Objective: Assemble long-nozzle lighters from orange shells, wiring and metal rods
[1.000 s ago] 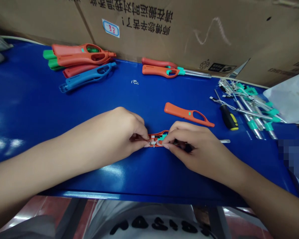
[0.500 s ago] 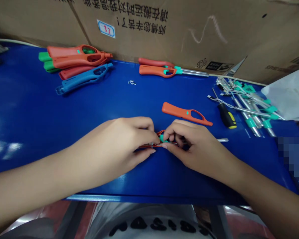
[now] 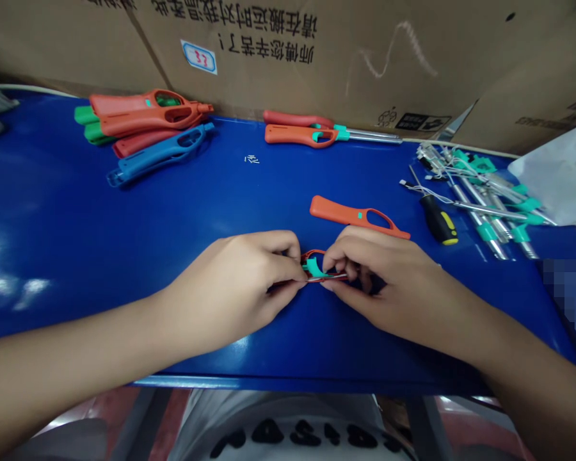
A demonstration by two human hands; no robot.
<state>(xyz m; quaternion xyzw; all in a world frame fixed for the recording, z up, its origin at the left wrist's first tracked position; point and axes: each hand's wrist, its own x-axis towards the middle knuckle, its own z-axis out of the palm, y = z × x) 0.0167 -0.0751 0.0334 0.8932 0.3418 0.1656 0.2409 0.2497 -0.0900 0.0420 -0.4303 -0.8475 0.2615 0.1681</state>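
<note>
Between my two hands lies an open orange lighter handle half (image 3: 312,255) with a green trigger piece (image 3: 315,268) and a thin white wire (image 3: 324,278) along its lower edge. My left hand (image 3: 249,275) is closed on the handle's left part, thumb and fingertips pinched at the wire. My right hand (image 3: 379,275) is closed around its right end, thumb tip by the wire and fingers curled beside the trigger. My fingers hide much of the handle. Just beyond the right hand rests the other orange handle shell (image 3: 338,210), its end partly behind my knuckles.
Orange, red, green and blue handle shells (image 3: 144,121) are piled at the back left. Two assembled lighters (image 3: 302,134) lie by the cardboard box (image 3: 269,77). Small screws (image 3: 251,159) sit before them. A screwdriver (image 3: 439,221) and metal-tubed lighter inserts (image 3: 494,218) are at right.
The hands have parted slightly, the right one shifting right, so more of the green trigger and wire shows. The metal tube end beyond my right hand is now almost hidden. The view has shifted slightly.
</note>
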